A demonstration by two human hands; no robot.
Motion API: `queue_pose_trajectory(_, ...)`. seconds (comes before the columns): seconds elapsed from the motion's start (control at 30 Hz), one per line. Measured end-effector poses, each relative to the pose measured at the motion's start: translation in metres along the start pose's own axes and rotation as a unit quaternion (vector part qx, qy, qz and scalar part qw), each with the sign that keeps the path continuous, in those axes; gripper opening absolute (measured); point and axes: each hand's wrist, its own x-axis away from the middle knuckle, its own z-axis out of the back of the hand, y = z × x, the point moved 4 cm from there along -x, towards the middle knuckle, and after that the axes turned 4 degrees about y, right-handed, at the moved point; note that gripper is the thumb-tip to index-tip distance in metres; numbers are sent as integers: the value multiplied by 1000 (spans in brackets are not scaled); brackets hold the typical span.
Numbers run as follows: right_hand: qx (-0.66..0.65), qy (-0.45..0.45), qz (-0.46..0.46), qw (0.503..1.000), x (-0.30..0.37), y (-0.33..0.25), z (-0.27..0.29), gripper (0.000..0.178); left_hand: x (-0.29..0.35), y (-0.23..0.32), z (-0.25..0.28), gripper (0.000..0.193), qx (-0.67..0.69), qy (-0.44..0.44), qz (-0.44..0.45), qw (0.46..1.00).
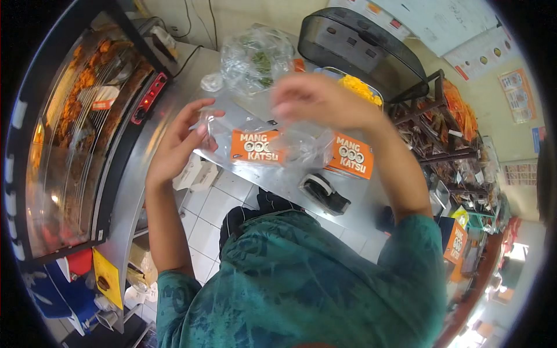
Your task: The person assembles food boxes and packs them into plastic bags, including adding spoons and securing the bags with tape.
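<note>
My left hand (177, 139) is on the left side of the metal counter, thumb and fingers curled about the edge of some clear plastic (213, 120), seemingly a thin bag. My right hand (319, 100) is over the back of the counter, smeared by motion, so its fingers cannot be read. Below and between the hands lie two orange boxes with white print, a left box (255, 155) and a right box (351, 155). A crumpled clear plastic bag (301, 148) lies between them, partly over the left box.
A lit glass food warmer (64, 139) stands at left. At the back are a plastic-wrapped bundle with greens (255, 61), a tray of yellow shreds (361, 90) and a dark lid (362, 49). A black stapler-like object (326, 194) lies by the front edge; a packed rack (432, 122) stands right.
</note>
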Motion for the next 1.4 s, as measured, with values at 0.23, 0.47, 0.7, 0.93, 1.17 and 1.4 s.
queue_pose_trajectory(0.23,501,10,-322,803,151,201,29,117,-13,8,-2,89,17,-39,-26,999)
queue_pose_trajectory(0.47,392,247,-223,858,149,127,82,117,-12,3,3,113,-23,-82,-30,996)
queue_pose_trajectory(0.7,189,553,114,803,27,8,28,103,-19,-12,-7,130,-2,-45,-59,997)
queue_pose_trajectory(0.93,189,48,-7,981,-39,72,-67,102,-12,-32,16,120,16,35,-80,996)
queue_pose_trajectory(1.17,480,-7,-182,858,-42,141,-99,74,-28,-27,0,108,31,-85,-95,991)
queue_pose_trajectory(1.4,237,261,-185,917,72,94,47,68,-28,-22,15,65,5,-83,-100,992)
